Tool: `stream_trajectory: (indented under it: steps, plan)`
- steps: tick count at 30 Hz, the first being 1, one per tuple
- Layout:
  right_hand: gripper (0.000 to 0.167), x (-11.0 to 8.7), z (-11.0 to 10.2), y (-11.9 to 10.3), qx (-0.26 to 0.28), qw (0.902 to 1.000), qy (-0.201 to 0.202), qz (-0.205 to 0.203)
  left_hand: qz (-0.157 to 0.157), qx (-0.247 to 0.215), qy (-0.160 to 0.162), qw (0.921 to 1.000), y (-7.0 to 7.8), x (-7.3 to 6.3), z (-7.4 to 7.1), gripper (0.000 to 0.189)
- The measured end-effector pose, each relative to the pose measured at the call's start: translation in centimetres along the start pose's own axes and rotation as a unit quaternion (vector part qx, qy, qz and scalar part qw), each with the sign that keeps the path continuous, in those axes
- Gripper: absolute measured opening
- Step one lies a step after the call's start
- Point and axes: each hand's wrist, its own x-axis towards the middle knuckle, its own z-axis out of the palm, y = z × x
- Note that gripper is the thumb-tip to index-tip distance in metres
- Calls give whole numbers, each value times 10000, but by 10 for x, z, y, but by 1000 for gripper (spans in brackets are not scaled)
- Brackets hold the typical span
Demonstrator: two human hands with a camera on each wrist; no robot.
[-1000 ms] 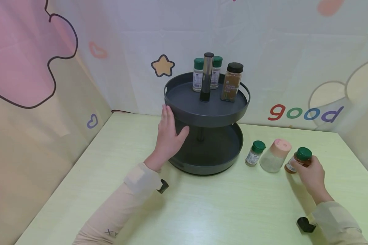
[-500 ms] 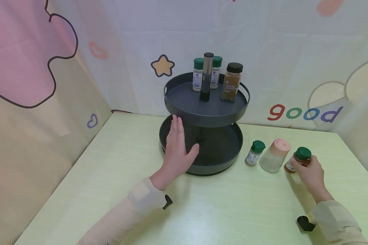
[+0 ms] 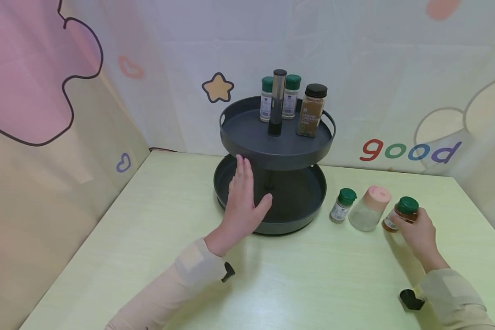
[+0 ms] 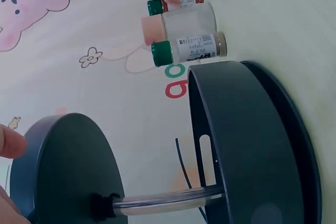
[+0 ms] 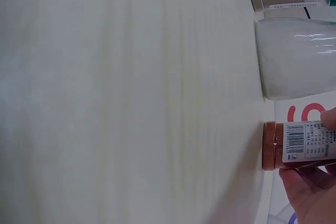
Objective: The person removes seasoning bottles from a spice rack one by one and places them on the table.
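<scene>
A dark grey two-tier turntable rack (image 3: 272, 158) stands at the back of the table. My left hand (image 3: 244, 206) is at its front left, fingers straight, the tips at the lower edge of the upper tier. In the left wrist view, fingertips (image 4: 11, 142) lie at that tier's rim. On the upper tier stand two green-capped spice jars (image 3: 290, 98) and a black-capped ground cinnamon jar (image 3: 311, 112). My right hand (image 3: 418, 233) grips a green-capped jar of reddish-brown spice (image 5: 310, 142), which stands at the table's right.
Left of the gripped jar stand a glass shaker with a pink lid (image 3: 369, 211) and another green-capped spice jar (image 3: 342, 206). The rack's metal post (image 3: 277, 103) rises through the upper tier. A printed cloth (image 3: 181, 68) hangs behind the table (image 3: 305, 279).
My left hand has moved right and down, from the rack's left side to its front. The jars behind the post have shifted slightly right. My right hand still grips the reddish-brown spice jar.
</scene>
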Motion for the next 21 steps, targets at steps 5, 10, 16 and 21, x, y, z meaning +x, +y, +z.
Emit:
stream_trajectory:
  steps: [5, 10, 16, 21]
  plan:
    - [69, 0, 0, 1, -25, 9999, 43, -123, -186, -182, -10, 9997, -2, 5, -6, 75]
    - [69, 0, 0, 2, -30, 9998, 41, -202, -371, -416, 102, 9984, -6, 11, -12, 75]
    - [69, 0, -1, 2, -49, 9997, 20, -222, -483, -478, 191, 9975, -9, 18, -17, 74]
    - [70, -1, -1, 1, -32, 9998, -29, -190, -452, -343, 238, 9981, -12, 23, -21, 73]
